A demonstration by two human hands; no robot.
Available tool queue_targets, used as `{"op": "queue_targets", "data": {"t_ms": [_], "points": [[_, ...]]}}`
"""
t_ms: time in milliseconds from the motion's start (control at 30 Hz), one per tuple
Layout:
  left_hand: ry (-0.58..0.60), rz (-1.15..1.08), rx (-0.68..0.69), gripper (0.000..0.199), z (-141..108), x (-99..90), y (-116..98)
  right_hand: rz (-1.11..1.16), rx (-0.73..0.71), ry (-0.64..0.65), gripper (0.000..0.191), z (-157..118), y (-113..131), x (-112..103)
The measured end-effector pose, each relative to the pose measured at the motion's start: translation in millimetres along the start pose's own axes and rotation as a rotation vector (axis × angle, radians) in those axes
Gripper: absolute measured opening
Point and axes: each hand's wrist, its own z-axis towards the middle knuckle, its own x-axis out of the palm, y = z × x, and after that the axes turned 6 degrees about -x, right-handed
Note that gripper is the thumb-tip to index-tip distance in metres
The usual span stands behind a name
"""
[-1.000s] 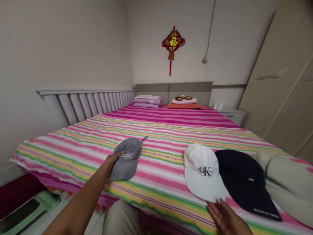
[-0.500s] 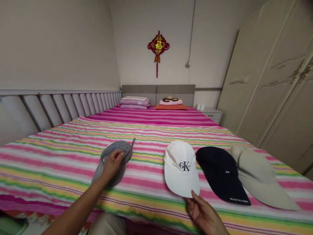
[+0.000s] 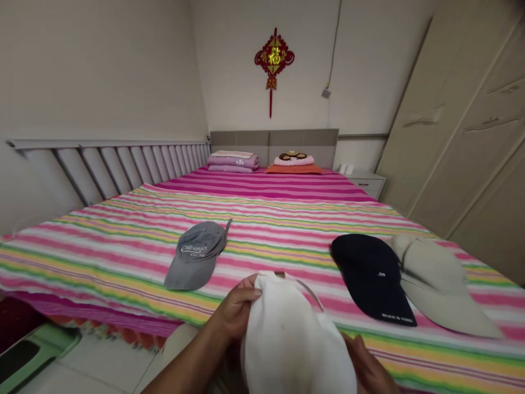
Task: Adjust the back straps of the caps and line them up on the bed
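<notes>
A white cap (image 3: 293, 334) is held up close at the front edge of the bed, its back strap toward the headboard. My left hand (image 3: 241, 306) pinches its left rim. At its right side is my right hand (image 3: 367, 364), partly hidden behind the fabric, fingers closed around that edge. The grey cap (image 3: 194, 254) with white lettering lies on the striped bedspread, left of my hands. On the right a dark navy cap (image 3: 369, 276) partly overlaps a beige cap (image 3: 441, 282).
Folded purple bedding (image 3: 233, 161) and a pink and orange pile (image 3: 293, 162) sit by the headboard (image 3: 241, 139). A metal rail (image 3: 135, 164) runs along the left. At the lower left is a green stool (image 3: 57, 342); a wardrobe (image 3: 463, 126) stands right.
The white cap has been lifted off the bed, brought nearer and turned. My left hand has left the grey cap and taken hold of the white one. The view has shifted slightly.
</notes>
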Motion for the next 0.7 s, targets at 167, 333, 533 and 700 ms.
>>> {"op": "queue_targets", "data": {"t_ms": [167, 333, 533, 700], "points": [[-0.038, 0.152, -0.17, 0.017, -8, 5.9, 13, -0.026, -0.113, 0.12, 0.02, 13, 19, 31], [-0.098, 0.452, -0.297, 0.024, -15, 18.1, -5, -0.124, -0.125, 0.166, 0.02, 12, 17, 41], [-0.152, 0.499, -0.312, 0.027, -15, 37.7, -5, -0.308, -0.116, 0.193, 0.026, 6, 25, 47], [-0.227, 0.418, -0.256, 0.025, -15, 42.5, 11, -0.378, -0.154, 0.162, 0.028, 2, 27, 56]]}}
